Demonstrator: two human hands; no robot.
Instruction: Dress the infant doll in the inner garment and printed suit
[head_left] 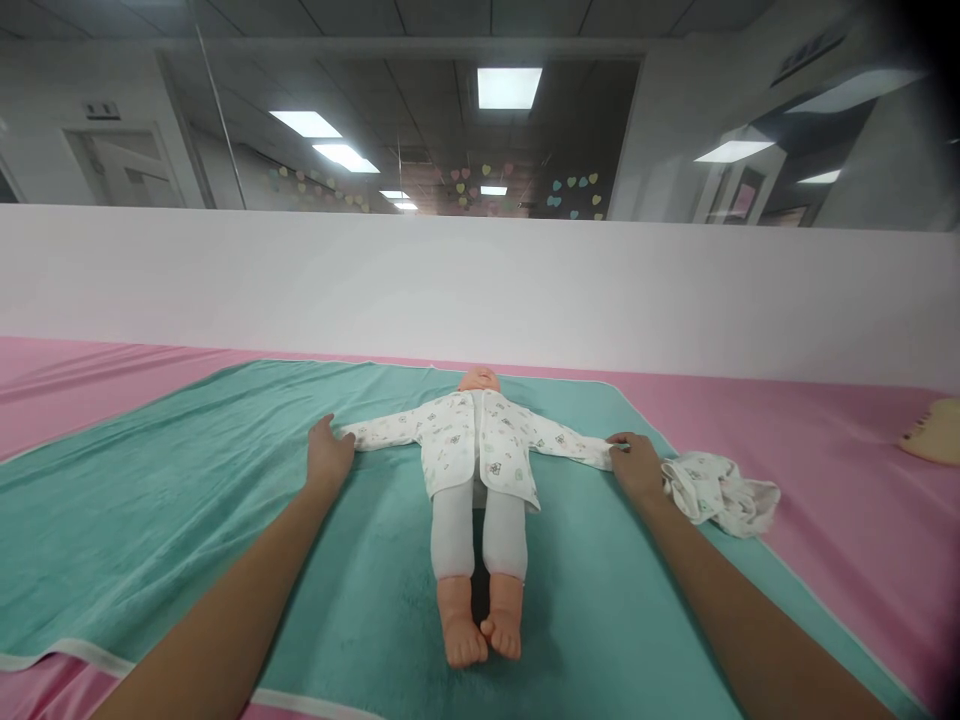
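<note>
A baby doll (480,380) lies on its back, feet toward me, with both arms stretched out sideways. It wears a white printed jacket (450,450), hanging unfastened down the front, over white leg coverings; its feet are bare. At the end of the sleeve on the left, my left hand (330,455) has the cuff between thumb and fingers. My right hand (637,467) pinches the cuff of the opposite sleeve. Both sleeves are drawn out nearly straight. The doll's own hands do not show.
Beneath the doll spreads a teal blanket (360,580) with a white edge, laid over a pink cloth (840,480). Crumpled white printed fabric (724,495) lies beside my right wrist. A beige object (934,432) sits at the far right. A white wall (480,290) stands behind.
</note>
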